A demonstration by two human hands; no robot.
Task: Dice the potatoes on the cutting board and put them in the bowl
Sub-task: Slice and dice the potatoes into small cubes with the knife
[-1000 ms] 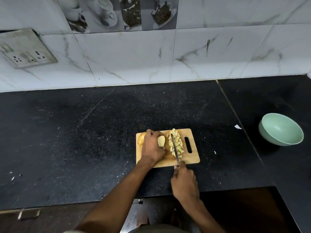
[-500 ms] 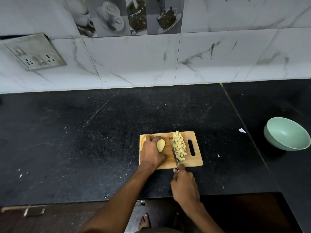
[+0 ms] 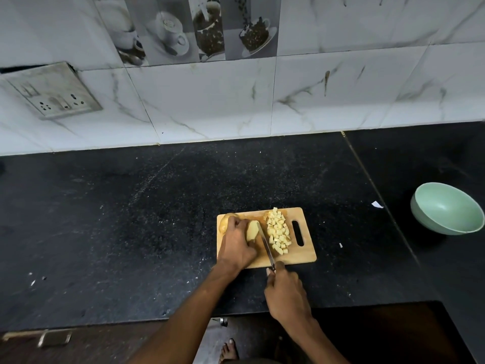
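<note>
A rectangular light wooden cutting board [image 3: 301,252] with a slot handle at its right end lies on the black speckled stone countertop [image 3: 131,219], near the front edge. On the right half of the board sits a heap of small pale yellow diced potato cubes [image 3: 278,231], stretching from the far edge toward the near edge, just left of the slot handle.

The left hand [image 3: 237,245] rests on the left part of the board, its fingers curled over a peeled pale potato piece [image 3: 252,230] and pressing it down. At the far left corner of the board a brown-skinned unpeeled potato [image 3: 225,222] peeks out from behind the knuckles, touching the hand.

The right hand [image 3: 286,292] is just off the near edge of the board, fingers wrapped tightly round the handle of a slim steel-bladed kitchen knife [image 3: 265,243]. The blade runs away from the hand at a slight slant to the left, lying between the held potato piece and the heap of cubes, its tip next to the piece.

A pale green round bowl [image 3: 446,208] stands well apart at the far right of the countertop; nothing shows inside it. A small white scrap [image 3: 377,204] lies between bowl and board. Behind the counter rises a white marbled tile wall [image 3: 210,101] with a grey switch-and-socket plate [image 3: 52,93] on the left.
</note>
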